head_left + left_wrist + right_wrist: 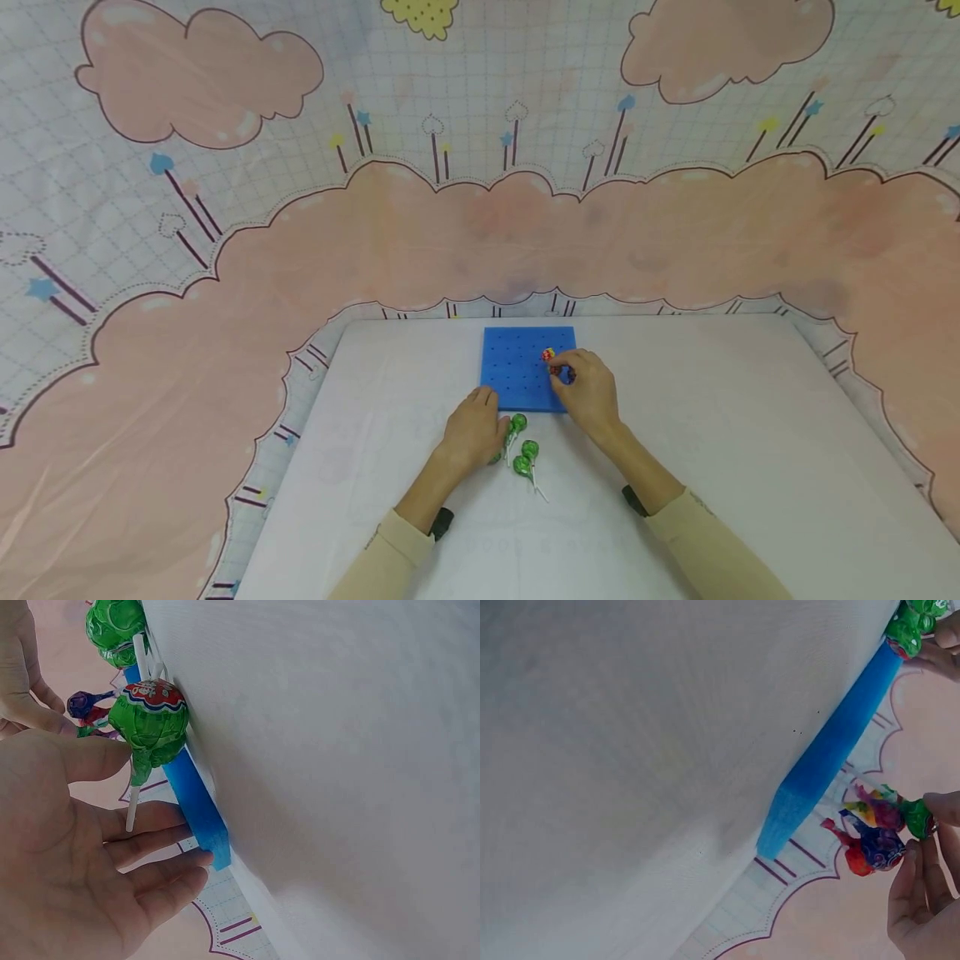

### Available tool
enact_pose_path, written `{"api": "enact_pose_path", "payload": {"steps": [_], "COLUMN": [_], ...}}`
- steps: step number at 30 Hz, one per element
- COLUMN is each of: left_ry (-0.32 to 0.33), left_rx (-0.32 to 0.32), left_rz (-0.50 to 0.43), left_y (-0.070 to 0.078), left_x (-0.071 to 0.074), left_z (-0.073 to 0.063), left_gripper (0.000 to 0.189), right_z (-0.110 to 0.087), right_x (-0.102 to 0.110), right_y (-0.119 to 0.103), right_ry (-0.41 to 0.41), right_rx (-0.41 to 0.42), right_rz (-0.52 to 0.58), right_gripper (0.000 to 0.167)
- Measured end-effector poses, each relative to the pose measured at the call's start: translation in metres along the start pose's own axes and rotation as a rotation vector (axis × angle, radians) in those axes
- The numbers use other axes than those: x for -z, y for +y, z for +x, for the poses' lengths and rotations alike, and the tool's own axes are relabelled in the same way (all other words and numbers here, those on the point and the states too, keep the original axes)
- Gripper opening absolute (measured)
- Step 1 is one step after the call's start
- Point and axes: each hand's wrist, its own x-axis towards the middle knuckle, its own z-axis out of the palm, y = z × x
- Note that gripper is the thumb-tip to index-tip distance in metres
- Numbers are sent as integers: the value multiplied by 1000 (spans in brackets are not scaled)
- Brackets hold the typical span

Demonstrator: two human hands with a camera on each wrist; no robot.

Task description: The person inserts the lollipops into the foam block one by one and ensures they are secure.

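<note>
A blue board (521, 354) with rows of small holes lies on the white table. My right hand (588, 392) is over its right side, thumb and fingertips pinching a green-wrapped lollipop (917, 818) by its head. Close to those fingers, several lollipops stand on the board, among them a dark blue one (881, 846), a red one (859, 861) and a pink-purple one (887, 813). My left hand (471, 429) rests its extended fingers against the board's front left corner. Beside its thumb lies a green lollipop (154, 724) with a white stick.
In front of the board, more green lollipops (522, 465) lie loose on the white table (750, 467), near the left hand. Behind the table hangs a patterned cloth (480, 242) with pink clouds.
</note>
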Motion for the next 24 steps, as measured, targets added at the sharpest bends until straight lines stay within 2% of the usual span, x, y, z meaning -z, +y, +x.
{"api": "enact_pose_path", "payload": {"steps": [14, 24], "left_ry": [10, 14], "left_rx": [0, -4], "left_rz": [6, 13], "left_y": [0, 2], "left_x": [1, 1], "left_z": [0, -1], "left_gripper": [49, 49], "right_z": [0, 0], "right_x": [4, 5], "right_y": [4, 4], "right_ry": [24, 17], "right_rx": [31, 18], "right_rz": [19, 21], "right_gripper": [17, 17]}}
